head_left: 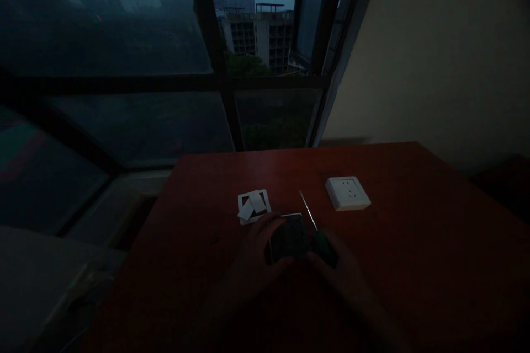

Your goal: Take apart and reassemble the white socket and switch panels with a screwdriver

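My left hand (261, 248) is closed around a dark, squarish wall switch body (292, 236) with a pale edge, above the front half of the table. In my right hand (337, 265) is a screwdriver (323, 245) with a green handle. Its thin metal shaft points forward and slightly left, away from the switch body. The fingers of my right hand are close to the switch body's right side; the dim light hides whether they touch it. Just beyond my left hand lies a white switch frame (265, 197) with loose white plates (257, 202) on it.
A white socket box (348, 193) sits on the reddish-brown table (393, 171), right of the screwdriver tip. Small dark bits (213, 240) lie left of my left hand. A window (223, 83) rises behind the table, with a pale wall (422, 55) at right.
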`<state>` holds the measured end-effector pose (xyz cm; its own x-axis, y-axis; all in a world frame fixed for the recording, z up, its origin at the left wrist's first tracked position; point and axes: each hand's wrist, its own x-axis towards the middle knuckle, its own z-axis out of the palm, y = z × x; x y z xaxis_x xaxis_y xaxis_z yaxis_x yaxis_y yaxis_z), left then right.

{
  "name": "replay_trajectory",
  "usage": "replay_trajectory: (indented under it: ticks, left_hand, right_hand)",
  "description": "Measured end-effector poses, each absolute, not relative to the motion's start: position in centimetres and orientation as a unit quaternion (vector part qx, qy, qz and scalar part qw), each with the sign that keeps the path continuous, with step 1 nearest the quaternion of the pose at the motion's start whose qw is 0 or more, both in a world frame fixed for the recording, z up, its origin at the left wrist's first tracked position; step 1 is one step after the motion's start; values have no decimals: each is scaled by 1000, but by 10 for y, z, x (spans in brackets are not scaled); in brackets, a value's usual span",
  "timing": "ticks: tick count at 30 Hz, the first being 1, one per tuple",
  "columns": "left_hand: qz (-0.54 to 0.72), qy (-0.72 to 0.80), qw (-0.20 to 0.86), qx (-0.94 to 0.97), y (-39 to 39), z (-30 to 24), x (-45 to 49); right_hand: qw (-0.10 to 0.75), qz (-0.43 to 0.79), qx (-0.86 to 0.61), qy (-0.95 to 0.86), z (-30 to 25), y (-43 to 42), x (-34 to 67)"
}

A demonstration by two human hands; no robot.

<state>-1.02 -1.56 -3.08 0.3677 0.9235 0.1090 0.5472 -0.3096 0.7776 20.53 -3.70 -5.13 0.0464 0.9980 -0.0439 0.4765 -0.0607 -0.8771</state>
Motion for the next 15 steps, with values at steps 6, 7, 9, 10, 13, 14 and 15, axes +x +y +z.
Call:
replay_trajectory:
  ticks: [6, 7, 9, 10, 13, 14, 15]
  left_hand:
    - [295, 493, 365, 732, -13, -30, -13]
    - [300, 493, 369, 729, -13, -30, -13]
    - [306, 489, 374, 726, -12, -29, -13]
    - [308, 487, 375, 727, -12, -29, -13]
    - [312, 480, 371, 731, -13, -27, -13]
    - [312, 478, 369, 733, -13, -27, -13]
    - [311, 478, 369, 734, -13, -26, -13]
  right_hand:
    - [357, 359, -619, -600, -50, -35, 210]
    - [360, 358, -618, -601, -50, -35, 210]
    - [358, 360, -615, -604, -51, -35, 210]
    - [355, 359, -617, -603, -51, -35, 209]
    - [341, 358, -629, -600, -52, -35, 209]
    - [337, 360, -627, -603, -52, -36, 209]
    - [333, 362, -621, -610, -52, -36, 210]
